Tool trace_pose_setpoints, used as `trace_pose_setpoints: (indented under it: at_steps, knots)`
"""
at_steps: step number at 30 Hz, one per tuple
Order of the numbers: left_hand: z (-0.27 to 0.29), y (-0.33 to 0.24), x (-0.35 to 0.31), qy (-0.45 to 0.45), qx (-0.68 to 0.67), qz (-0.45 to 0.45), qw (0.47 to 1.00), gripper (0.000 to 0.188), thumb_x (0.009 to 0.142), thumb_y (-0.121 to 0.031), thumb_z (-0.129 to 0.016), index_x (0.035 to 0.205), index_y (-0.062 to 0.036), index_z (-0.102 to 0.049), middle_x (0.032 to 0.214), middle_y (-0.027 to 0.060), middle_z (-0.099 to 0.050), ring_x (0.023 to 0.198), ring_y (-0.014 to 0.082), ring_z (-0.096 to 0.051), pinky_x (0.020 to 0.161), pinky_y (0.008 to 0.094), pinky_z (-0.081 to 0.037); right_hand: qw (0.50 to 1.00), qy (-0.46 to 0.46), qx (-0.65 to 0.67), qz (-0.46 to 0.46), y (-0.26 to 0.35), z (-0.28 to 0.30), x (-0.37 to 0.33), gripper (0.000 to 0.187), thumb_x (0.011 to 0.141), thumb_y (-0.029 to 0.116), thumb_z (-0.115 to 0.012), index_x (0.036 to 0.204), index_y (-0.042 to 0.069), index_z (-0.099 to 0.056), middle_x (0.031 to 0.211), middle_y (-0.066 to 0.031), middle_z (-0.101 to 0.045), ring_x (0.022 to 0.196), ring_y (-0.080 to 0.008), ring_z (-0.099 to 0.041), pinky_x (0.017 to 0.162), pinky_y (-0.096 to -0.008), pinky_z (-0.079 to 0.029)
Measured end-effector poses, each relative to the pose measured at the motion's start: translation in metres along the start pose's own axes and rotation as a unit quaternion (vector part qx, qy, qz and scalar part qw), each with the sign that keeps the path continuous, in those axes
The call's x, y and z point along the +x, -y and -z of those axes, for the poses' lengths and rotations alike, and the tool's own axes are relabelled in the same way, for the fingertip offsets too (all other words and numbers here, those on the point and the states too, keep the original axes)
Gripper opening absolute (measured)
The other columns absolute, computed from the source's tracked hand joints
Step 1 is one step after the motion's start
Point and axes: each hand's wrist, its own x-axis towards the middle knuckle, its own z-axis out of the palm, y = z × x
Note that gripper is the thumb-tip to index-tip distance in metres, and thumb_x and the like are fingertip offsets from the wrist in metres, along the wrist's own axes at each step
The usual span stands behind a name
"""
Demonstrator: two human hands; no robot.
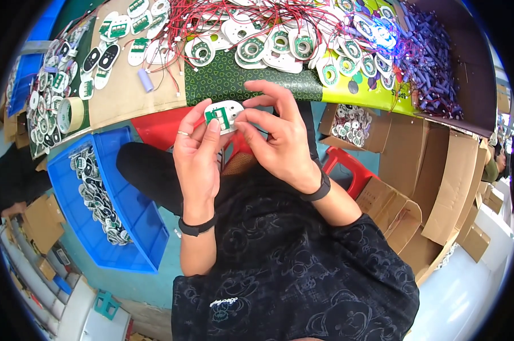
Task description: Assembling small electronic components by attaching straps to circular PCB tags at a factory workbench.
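Between my two hands, just off the table's near edge, is a white oval plastic housing [232, 107] with a green circuit board [220, 117] on it. My left hand [199, 139] grips its left side, thumb on the board. At its right end, the thumb and index finger of my right hand [279, 133] come together; whether they pinch a small part there is hidden. Beyond my hands, white housings with round green boards [251, 48] lie among tangled red wires [234, 14]. A purple cylindrical battery [146, 80] lies on the tan part of the table.
A blue bin [137, 227] of finished-looking housings stands at left. On the table are a tape roll [71, 115], heaped purple batteries [433, 68] and a lit blue light [385, 35]. Cardboard boxes [416, 170] and a red stool [353, 170] stand at right.
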Motion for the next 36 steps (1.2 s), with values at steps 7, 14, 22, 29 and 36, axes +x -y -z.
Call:
trace_pose_setpoints:
  at_steps: [7,14,22,29,36]
  knots:
    - [0.001,-0.002,0.002,-0.006,-0.047,0.027,0.999,0.036,0.100,-0.001,-0.056,0.135,0.0032,-0.049,0.118,0.0195,-0.067,0.106,0.0234,-0.068,0.092,0.0364,-0.059,0.998,-0.035,-0.026,0.048,0.000,-0.005,0.000,0.014,0.077,-0.003,-0.073,0.090,-0.001,-0.070,0.128,-0.0145,-0.055,0.095,-0.0238,-0.066,0.076,-0.0340,-0.056]
    - [0.001,-0.002,0.001,0.002,-0.028,0.010,1.000,0.036,0.099,-0.001,-0.057,0.134,0.0034,-0.050,0.118,0.0191,-0.067,0.105,0.0219,-0.068,0.092,0.0357,-0.059,0.998,-0.023,-0.006,0.050,0.001,-0.004,0.003,0.015,0.074,-0.004,-0.073,0.089,-0.001,-0.070,0.128,-0.0147,-0.056,0.092,-0.0244,-0.067,0.077,-0.0349,-0.056]
    - [0.001,-0.006,0.003,0.003,0.001,-0.001,1.000,0.038,0.098,-0.003,-0.060,0.135,0.0018,-0.051,0.117,0.0164,-0.068,0.105,0.0207,-0.068,0.089,0.0340,-0.059,0.997,0.022,-0.044,0.066,0.003,0.001,0.009,0.019,0.074,-0.006,-0.074,0.091,0.001,-0.072,0.130,-0.0149,-0.055,0.099,-0.0231,-0.066,0.073,-0.0322,-0.060]
    - [0.003,-0.002,0.000,0.008,0.045,-0.041,0.998,0.038,0.098,-0.002,-0.060,0.135,0.0023,-0.051,0.118,0.0160,-0.068,0.105,0.0192,-0.068,0.088,0.0327,-0.058,0.996,0.007,-0.026,0.087,0.003,0.000,0.010,0.017,0.071,-0.006,-0.071,0.087,0.000,-0.070,0.124,-0.0133,-0.058,0.090,-0.0239,-0.067,0.075,-0.0350,-0.057]
    - [0.004,0.000,0.001,0.023,0.051,-0.044,0.997,0.036,0.099,-0.002,-0.059,0.133,0.0046,-0.052,0.119,0.0146,-0.068,0.105,0.0161,-0.066,0.091,0.0306,-0.057,0.996,0.022,-0.034,0.085,0.002,-0.002,0.012,0.018,0.071,-0.007,-0.071,0.087,0.001,-0.070,0.121,-0.0132,-0.060,0.091,-0.0247,-0.067,0.077,-0.0344,-0.057]
